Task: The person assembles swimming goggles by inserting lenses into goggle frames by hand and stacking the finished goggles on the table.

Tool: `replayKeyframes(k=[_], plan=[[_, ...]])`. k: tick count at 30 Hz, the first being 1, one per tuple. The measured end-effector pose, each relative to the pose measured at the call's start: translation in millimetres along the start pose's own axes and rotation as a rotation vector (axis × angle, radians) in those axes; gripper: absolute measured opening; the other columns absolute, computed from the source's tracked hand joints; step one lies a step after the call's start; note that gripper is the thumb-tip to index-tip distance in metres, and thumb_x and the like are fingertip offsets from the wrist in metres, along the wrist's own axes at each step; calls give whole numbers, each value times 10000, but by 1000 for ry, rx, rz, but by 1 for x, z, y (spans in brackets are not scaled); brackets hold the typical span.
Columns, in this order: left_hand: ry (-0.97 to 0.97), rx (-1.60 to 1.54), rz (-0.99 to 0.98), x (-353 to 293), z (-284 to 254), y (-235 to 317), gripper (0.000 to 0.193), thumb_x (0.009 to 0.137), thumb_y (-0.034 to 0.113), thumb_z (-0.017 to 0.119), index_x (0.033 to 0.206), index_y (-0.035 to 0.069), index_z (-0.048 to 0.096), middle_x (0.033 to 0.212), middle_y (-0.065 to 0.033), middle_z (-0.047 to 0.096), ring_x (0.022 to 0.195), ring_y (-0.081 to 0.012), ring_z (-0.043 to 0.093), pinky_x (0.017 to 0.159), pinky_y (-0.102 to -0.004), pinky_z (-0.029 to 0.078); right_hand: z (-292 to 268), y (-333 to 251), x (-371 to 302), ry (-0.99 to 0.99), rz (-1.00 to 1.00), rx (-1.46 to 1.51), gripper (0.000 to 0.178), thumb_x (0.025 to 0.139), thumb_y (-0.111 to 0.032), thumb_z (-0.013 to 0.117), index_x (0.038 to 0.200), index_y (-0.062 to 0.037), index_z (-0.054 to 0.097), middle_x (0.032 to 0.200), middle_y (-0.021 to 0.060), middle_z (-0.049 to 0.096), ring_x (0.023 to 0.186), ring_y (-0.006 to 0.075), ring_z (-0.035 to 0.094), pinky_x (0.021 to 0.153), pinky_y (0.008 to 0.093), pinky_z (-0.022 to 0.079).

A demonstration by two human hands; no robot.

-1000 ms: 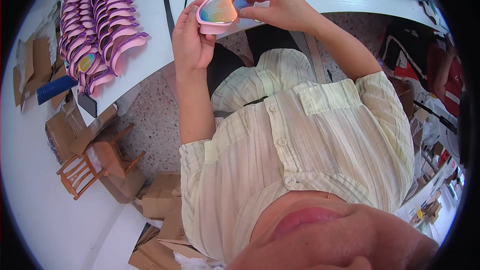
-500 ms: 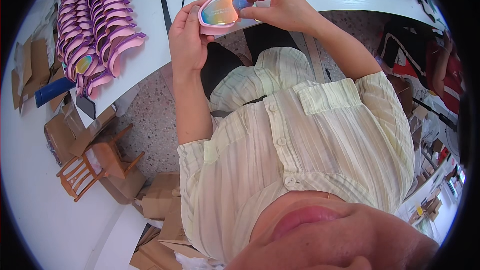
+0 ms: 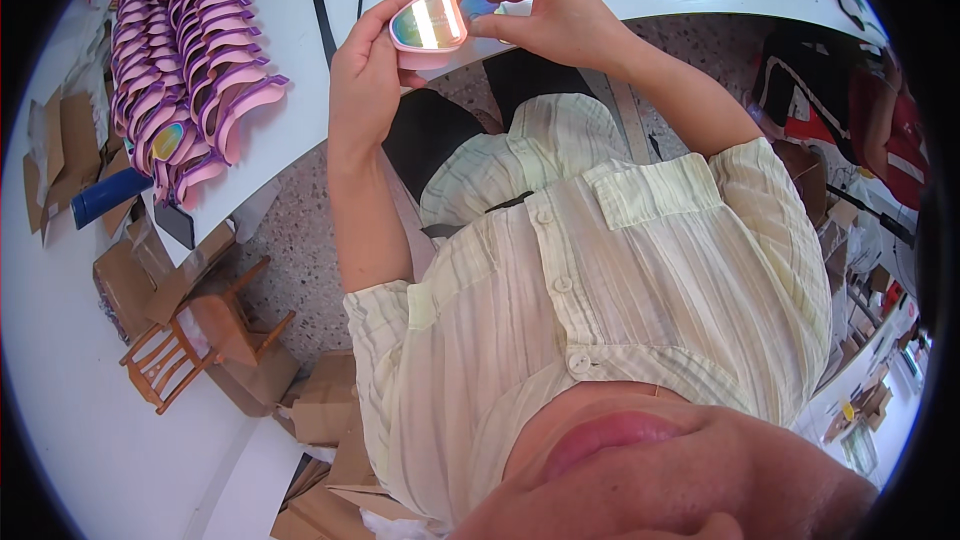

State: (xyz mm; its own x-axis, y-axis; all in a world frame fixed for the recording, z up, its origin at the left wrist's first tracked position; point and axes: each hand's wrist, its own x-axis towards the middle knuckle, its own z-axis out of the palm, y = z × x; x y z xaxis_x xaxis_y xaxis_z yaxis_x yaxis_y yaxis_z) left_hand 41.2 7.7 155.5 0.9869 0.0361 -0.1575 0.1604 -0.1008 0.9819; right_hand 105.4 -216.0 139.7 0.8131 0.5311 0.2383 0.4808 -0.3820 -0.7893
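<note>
Between my hands, at the near edge of the white table, is a pair of pink swim goggles [image 3: 428, 22] with rainbow-mirrored lenses. My left hand [image 3: 368, 70] is closed round its left end, thumb at the rim and fingers beneath. The thumb and fingers of my right hand [image 3: 545, 15] pinch at the middle and over the second lens, which they partly hide. A bright glare lies across the left lens. Close to my left hand, a dark strap-like strip [image 3: 323, 20] rests on the table.
Stacked rows of pink and purple goggles [image 3: 185, 50] cover the table's left part. A dark phone [image 3: 175, 225] lies at the table corner, beside a blue cylinder [image 3: 108, 197]. Below are a wooden chair [image 3: 190, 350] and cardboard boxes [image 3: 325, 400]. Another person's red clothing [image 3: 890, 140] shows far right.
The goggles have tilted and shifted slightly left, so a white reflection now crosses the left lens. My left hand moved a little left with them; my right hand keeps its pinch.
</note>
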Motion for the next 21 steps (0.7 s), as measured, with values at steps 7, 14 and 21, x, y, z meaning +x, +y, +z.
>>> replayKeyframes(k=[7, 14, 21], plan=[[-54, 280, 175, -2, -7, -4, 414, 1042, 56, 365, 1319, 118, 666, 1191, -97, 593, 834, -100, 645, 672, -240, 574, -18, -23, 10, -50, 82, 124, 399, 810, -143, 803, 1185, -52, 706, 1004, 166, 697, 933, 300, 694, 847, 375, 549], [-10, -242, 129, 6, 10, -5, 399, 1052, 54, 384, 1423, -25, 505, 1298, -171, 617, 1069, -220, 682, 910, -347, 582, -27, -15, 16, -5, -146, -60, 445, 810, -137, 781, 1249, -129, 707, 1108, 187, 652, 966, 354, 671, 842, 399, 547], [6, -707, 125, 0, 44, -28, 539, 1037, 106, 597, 1504, -2, 350, 1278, -168, 625, 1136, -239, 673, 963, -384, 601, -40, -25, 8, 24, -46, -171, 432, 816, -160, 777, 1244, -157, 713, 1074, 178, 644, 902, 360, 677, 803, 403, 553]])
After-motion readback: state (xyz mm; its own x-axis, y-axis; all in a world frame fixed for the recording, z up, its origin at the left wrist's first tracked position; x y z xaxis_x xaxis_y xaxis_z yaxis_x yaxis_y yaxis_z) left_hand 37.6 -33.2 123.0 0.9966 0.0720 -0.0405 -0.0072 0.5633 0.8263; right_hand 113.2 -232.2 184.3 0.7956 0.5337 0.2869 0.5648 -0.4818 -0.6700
